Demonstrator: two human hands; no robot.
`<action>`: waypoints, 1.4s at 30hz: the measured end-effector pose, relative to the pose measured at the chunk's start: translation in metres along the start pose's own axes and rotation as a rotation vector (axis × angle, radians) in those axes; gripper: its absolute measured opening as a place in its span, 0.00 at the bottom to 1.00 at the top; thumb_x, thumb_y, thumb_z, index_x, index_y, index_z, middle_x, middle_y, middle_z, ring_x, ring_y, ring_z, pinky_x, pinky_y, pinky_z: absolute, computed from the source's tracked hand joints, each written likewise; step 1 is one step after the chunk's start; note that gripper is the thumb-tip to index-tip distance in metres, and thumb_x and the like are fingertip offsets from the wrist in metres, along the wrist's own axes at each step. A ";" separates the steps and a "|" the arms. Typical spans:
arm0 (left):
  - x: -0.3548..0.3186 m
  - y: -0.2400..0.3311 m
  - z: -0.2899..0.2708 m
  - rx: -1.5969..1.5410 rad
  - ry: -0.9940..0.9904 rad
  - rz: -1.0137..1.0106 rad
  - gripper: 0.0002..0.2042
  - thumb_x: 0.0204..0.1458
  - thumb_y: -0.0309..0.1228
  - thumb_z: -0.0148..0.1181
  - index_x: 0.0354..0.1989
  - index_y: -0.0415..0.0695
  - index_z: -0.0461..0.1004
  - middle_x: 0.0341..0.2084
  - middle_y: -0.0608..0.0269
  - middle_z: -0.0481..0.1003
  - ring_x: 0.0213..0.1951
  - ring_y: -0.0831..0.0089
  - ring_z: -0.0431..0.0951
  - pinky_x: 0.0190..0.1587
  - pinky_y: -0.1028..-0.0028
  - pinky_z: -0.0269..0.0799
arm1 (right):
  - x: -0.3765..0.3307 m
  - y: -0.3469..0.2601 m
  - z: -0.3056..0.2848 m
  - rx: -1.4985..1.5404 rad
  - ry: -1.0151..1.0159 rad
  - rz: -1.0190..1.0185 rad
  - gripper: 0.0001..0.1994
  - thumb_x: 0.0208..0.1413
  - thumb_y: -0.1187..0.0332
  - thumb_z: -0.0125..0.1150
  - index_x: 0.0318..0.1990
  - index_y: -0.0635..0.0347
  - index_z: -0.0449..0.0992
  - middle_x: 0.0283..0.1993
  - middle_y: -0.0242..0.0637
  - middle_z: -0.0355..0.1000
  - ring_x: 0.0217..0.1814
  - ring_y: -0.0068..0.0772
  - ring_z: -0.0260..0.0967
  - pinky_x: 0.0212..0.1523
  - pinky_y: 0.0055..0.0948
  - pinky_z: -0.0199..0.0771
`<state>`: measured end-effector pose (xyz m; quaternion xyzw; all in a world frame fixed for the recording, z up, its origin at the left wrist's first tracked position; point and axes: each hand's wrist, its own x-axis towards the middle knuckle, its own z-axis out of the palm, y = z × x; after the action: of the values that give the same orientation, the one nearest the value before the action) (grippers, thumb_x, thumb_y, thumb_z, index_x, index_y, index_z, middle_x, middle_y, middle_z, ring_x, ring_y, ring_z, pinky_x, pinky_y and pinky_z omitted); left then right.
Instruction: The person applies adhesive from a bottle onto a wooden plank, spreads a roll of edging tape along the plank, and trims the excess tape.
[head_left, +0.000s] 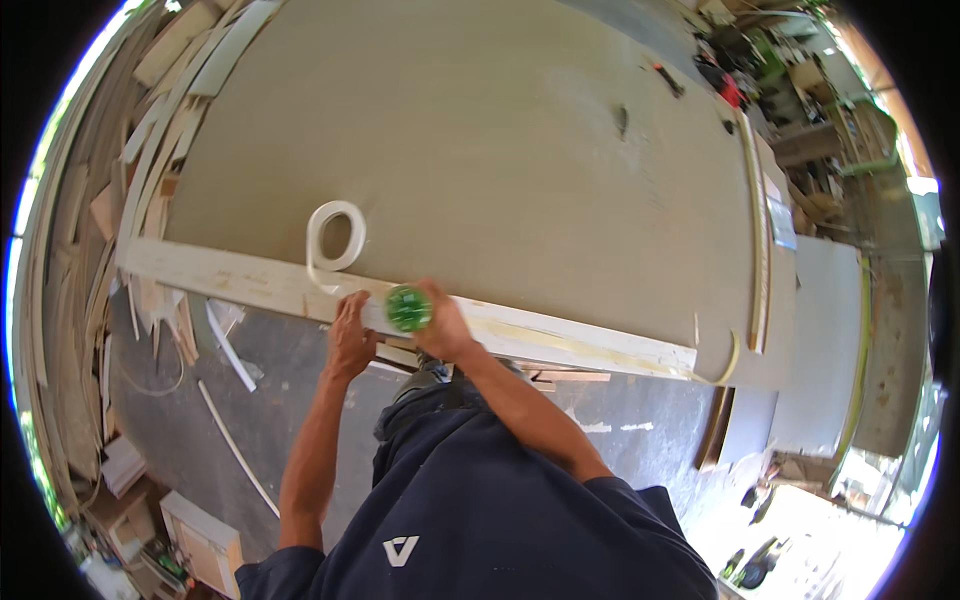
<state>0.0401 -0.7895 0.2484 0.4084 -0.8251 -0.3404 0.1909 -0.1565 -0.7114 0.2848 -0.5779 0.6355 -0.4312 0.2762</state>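
A long white board [570, 335] with yellowish smears lies along the near edge of the large tan tabletop [450, 150]. My left hand [352, 335] is closed over this board, its fingers close together across the top. Just beside it, my right hand [445, 325] grips a green, round-topped object [408, 308], seen from above and slightly blurred; its lower part is hidden. Behind my left hand stands a roll of white edge banding [337, 235], its loose end curling down to the board.
Stacked wood strips [150, 150] crowd the left side. At the board's right end curls a pale yellow strip [732, 358]. A long narrow batten [755, 240] lies along the table's right side, and an orange-and-black tool [668, 80] lies farther back. Offcuts [230, 350] litter the grey floor.
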 end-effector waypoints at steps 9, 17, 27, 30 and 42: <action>0.003 0.006 0.006 0.112 -0.011 0.064 0.29 0.40 0.15 0.52 0.58 0.35 0.67 0.54 0.41 0.68 0.58 0.42 0.65 0.61 0.53 0.62 | -0.137 0.061 -0.145 -0.342 0.411 0.158 0.16 0.51 0.71 0.71 0.46 0.60 0.75 0.41 0.37 0.78 0.36 0.34 0.78 0.36 0.37 0.78; 0.005 0.012 0.004 0.142 -0.023 0.091 0.26 0.42 0.17 0.53 0.56 0.34 0.67 0.49 0.43 0.69 0.54 0.42 0.67 0.58 0.52 0.62 | -0.119 0.088 -0.235 1.303 1.390 0.587 0.11 0.58 0.63 0.64 0.40 0.61 0.73 0.28 0.36 0.72 0.26 0.31 0.73 0.28 0.26 0.81; 0.018 0.013 -0.002 0.257 0.009 0.081 0.18 0.44 0.18 0.53 0.47 0.34 0.71 0.44 0.45 0.70 0.52 0.45 0.68 0.55 0.52 0.64 | -0.010 0.112 -0.204 2.200 1.309 0.298 0.17 0.55 0.58 0.68 0.37 0.63 0.70 0.27 0.39 0.70 0.24 0.30 0.71 0.25 0.21 0.80; 0.018 0.022 0.003 0.288 0.062 0.076 0.18 0.44 0.18 0.53 0.46 0.35 0.71 0.43 0.45 0.71 0.51 0.45 0.69 0.55 0.52 0.64 | -0.021 0.120 -0.206 2.208 1.200 0.299 0.20 0.53 0.55 0.70 0.37 0.63 0.69 0.29 0.40 0.71 0.25 0.30 0.72 0.26 0.21 0.81; 0.026 0.073 0.038 0.310 0.196 0.042 0.20 0.42 0.16 0.54 0.49 0.37 0.71 0.46 0.46 0.70 0.53 0.45 0.69 0.57 0.53 0.64 | -0.046 0.118 -0.210 2.103 1.156 0.670 0.20 0.57 0.53 0.64 0.37 0.63 0.69 0.28 0.40 0.71 0.25 0.33 0.72 0.23 0.25 0.78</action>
<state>-0.0373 -0.7629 0.2756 0.4470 -0.8534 -0.1637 0.2124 -0.3855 -0.6237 0.2759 0.3882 0.1266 -0.8296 0.3808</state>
